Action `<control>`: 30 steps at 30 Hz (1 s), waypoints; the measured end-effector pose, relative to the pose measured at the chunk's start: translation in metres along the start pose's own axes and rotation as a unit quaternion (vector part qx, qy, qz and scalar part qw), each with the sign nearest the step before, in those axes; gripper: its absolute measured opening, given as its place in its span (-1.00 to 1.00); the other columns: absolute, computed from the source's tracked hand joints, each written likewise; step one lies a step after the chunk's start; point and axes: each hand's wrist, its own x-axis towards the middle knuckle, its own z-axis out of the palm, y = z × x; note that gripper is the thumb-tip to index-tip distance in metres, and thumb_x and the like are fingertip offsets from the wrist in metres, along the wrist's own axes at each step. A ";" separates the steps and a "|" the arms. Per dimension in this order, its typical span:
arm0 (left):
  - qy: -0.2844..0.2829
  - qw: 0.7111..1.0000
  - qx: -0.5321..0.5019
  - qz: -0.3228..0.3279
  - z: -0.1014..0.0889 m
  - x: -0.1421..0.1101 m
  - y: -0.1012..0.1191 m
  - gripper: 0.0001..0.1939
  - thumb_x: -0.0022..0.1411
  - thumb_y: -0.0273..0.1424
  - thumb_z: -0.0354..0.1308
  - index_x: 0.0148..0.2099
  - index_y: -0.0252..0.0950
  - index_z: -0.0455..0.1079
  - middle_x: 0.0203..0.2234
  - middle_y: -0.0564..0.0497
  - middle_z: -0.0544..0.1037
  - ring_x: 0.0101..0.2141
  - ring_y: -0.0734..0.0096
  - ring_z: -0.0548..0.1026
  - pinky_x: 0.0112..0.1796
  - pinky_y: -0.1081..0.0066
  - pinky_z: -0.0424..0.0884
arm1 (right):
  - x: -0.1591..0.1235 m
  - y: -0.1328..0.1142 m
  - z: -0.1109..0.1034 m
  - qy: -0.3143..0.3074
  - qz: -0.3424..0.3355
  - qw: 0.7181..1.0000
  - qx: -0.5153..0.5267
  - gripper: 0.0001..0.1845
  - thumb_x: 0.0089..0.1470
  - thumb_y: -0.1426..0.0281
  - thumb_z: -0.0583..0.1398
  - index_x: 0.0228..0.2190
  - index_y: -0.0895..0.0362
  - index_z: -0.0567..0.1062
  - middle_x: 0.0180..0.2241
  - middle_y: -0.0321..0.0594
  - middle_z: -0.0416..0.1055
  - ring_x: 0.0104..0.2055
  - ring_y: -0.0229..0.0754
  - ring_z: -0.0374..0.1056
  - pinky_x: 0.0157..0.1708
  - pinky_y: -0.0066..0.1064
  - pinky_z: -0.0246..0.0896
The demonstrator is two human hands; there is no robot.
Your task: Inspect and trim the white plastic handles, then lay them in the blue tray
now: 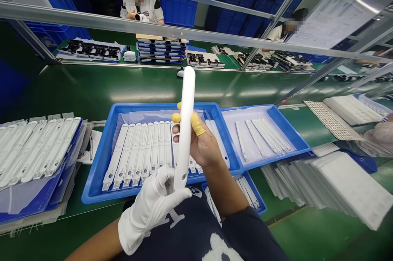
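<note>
Head view, downward over a dark navy printed T-shirt point(184, 228) onto a green tabletop point(92, 89). Up in the air above the trays, a long white plastic strip point(185, 130), nearly upright and slightly tilted, gripped by both hands. Lower end inside the left hand point(150, 207), gloved in white cotton, fingers curled closely across the strip, a small hole in the strip point(184, 177) just beside them. Middle section inside the right hand point(196, 142), bare but for yellow finger cots point(198, 123), in a narrow wrap around the strip. Upper end well clear, past the far rim of the tray below.

Beneath the hands, a blue tray point(101, 162) with white strips point(144, 150) lined up side by side, some hidden behind the right hand. Just to the right, a second blue tray point(276, 146) with thinner white pieces point(264, 138) in a loose fan. Under the right forearm, part of a third blue tray point(254, 199).

Far left, overlapping white strips point(39, 150) on blue folders point(39, 187). Far right, stacked white perforated sheets point(346, 187). Beyond an aluminium rail point(123, 23), black parts on white trays point(92, 50), a seated person in a white T-shirt point(141, 9), a second person point(279, 33) further right, and blue crates point(178, 11).
</note>
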 end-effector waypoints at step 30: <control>-0.028 0.984 0.132 0.114 -0.004 0.017 0.026 -0.75 0.32 -0.36 0.17 -0.43 -0.21 0.26 -0.58 0.13 0.42 -0.55 0.49 0.41 -0.46 0.50 0.38 | 0.015 0.014 -0.025 0.058 -0.007 0.992 -0.116 -0.29 0.09 -0.19 0.18 0.02 0.08 0.54 -0.58 -0.42 0.20 -0.63 -0.36 0.05 -0.66 -0.46 0.06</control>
